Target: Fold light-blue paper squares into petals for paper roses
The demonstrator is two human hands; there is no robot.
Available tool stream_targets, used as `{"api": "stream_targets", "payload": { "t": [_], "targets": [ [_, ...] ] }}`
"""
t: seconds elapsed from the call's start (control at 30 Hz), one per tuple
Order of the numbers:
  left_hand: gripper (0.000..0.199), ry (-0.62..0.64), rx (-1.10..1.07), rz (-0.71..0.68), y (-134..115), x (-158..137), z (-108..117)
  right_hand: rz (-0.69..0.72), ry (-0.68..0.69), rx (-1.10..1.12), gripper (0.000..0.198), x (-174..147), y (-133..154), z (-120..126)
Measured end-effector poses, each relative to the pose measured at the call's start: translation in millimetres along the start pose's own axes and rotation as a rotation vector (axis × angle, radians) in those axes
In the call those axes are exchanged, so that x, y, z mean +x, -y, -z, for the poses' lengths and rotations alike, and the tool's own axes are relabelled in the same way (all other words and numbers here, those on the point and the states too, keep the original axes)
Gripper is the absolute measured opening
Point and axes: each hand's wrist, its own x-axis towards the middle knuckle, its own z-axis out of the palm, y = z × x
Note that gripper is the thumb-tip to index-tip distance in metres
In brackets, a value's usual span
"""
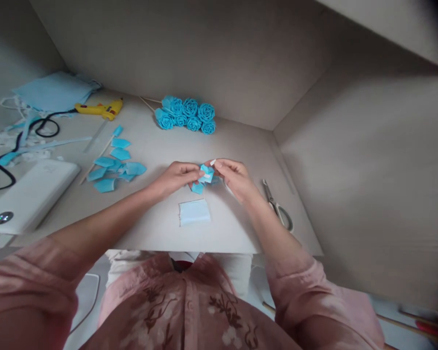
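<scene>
My left hand [184, 174] pinches a small blue fabric petal [206, 173] with a white strip across it, over the middle of the table. At its right, my right hand [232, 174] pinches a small white scrap [212, 163] between thumb and forefinger. Another blue piece [197, 188] shows just below the left fingertips. A pale blue folded square [194, 212] lies on the table nearer to me. Cut blue petals [114, 166] are scattered left of my hands, beside a thin stick with a rolled blue tip [117, 131].
Several blue fabric roses [190, 114] on sticks lie by the back wall. A yellow glue gun [105, 110] sits near stacked blue masks [56, 91]. The white power bank [32, 194] is at left, scissors [277, 205] at right. Panels enclose the table's back and right.
</scene>
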Motion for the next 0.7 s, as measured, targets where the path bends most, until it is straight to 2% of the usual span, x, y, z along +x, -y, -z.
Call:
{"api": "stream_targets", "payload": {
  "t": [0.1,0.17,0.33,0.47,0.6,0.7],
  "targets": [
    [0.027,-0.013,-0.015,0.02,0.1,0.3,-0.2,0.025,-0.007,-0.062,0.035,-5.1,-3.0,-3.2],
    [0.026,-0.02,-0.021,0.025,0.7,0.7,-0.9,0.099,-0.058,-0.153,0.032,-8.3,-2.3,-4.0],
    [0.025,-0.063,-0.026,0.051,1.3,1.3,-1.9,0.492,-0.27,-0.598,0.017,-13.8,2.1,-1.1],
    [0.025,-0.069,-0.029,0.04,3.5,1.5,-1.7,0.749,-0.299,-0.899,0.012,-14.6,2.1,0.0],
    [0.024,-0.065,-0.028,0.033,6.0,1.8,-1.8,0.876,-0.3,-1.049,0.011,-13.7,-0.7,0.6],
    [0.024,-0.063,-0.023,0.034,6.7,2.0,-2.0,0.902,-0.309,-1.124,0.012,-13.6,-3.0,1.1]
  ]
}}
